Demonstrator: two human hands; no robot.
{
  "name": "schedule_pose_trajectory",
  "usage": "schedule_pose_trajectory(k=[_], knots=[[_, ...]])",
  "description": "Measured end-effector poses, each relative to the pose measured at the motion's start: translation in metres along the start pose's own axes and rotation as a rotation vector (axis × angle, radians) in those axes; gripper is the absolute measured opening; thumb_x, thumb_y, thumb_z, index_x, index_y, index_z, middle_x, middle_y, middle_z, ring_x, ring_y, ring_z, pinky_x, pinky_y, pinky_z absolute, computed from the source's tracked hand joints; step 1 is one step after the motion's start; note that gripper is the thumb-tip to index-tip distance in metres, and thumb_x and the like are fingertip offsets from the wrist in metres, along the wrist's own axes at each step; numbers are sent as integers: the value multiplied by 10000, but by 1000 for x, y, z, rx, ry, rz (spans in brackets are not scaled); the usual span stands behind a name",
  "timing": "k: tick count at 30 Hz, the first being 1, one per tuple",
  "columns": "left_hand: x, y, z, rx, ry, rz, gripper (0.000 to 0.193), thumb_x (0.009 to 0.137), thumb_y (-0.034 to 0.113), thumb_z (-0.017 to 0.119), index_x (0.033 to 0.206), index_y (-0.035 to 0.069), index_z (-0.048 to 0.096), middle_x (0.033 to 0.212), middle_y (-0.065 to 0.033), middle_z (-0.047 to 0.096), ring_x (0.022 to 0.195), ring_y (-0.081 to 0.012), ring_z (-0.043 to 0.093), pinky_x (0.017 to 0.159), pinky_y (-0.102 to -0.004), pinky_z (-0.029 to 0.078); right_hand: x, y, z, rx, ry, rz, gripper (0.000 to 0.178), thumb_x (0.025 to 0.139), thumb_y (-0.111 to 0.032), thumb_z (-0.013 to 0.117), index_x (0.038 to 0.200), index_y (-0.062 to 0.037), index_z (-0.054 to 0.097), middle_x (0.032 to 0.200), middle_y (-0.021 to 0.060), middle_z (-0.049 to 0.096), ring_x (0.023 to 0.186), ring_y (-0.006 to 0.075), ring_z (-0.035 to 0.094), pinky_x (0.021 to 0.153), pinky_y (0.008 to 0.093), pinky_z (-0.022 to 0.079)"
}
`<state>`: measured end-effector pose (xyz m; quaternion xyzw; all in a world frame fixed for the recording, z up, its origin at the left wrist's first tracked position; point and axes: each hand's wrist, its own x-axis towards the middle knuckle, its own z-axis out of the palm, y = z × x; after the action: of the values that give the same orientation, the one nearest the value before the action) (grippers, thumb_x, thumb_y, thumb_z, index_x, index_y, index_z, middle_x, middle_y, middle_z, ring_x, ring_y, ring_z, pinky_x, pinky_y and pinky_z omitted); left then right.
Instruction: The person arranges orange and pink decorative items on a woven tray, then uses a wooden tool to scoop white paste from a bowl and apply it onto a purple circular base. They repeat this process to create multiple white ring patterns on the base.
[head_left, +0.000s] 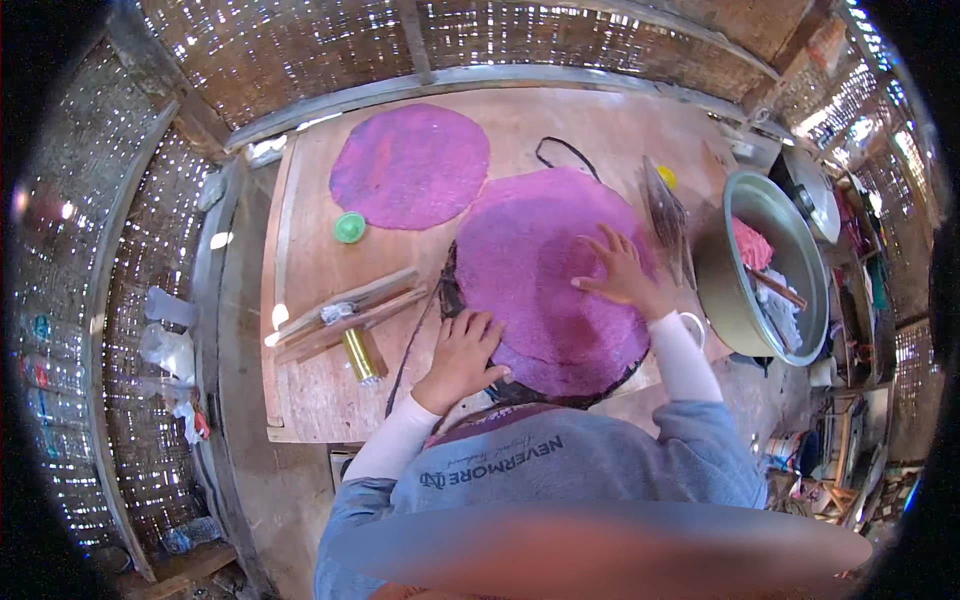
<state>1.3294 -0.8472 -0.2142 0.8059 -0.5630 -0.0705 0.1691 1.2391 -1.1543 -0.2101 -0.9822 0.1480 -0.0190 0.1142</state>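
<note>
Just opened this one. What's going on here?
A person is working at a wooden table with both bare hands on a round purple sheet. The right hand lies on it with fingers spread; the left hand is at its near-left edge. A second purple sheet lies flat farther back on the left, apart from both hands. Sticks lie at the left, and a large basin stands at the right.

grey-blue shirt [600,455], pale inner sleeves [686,362]
</note>
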Motion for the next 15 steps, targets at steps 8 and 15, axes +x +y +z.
schedule_pose_trajectory(k=[8,15], knots=[[-16,13,5,23,111,-90,639,690,310,664,1234,49,451,1223,-153,420,1178,-338,340,947,-474,272,-75,-16,23,158,-17,-257,687,692,-492,678,1270,-190,465,1343,151,358,1233,367,330,1002,504,260],[-31,23,5,-120,366,-116,556,732,326,628,1191,53,475,1174,-140,434,1124,-329,382,924,-434,271,-22,-17,-26,426,-407,264,384,781,-413,615,1040,-130,629,1125,97,581,1081,317,505,889,404,407]])
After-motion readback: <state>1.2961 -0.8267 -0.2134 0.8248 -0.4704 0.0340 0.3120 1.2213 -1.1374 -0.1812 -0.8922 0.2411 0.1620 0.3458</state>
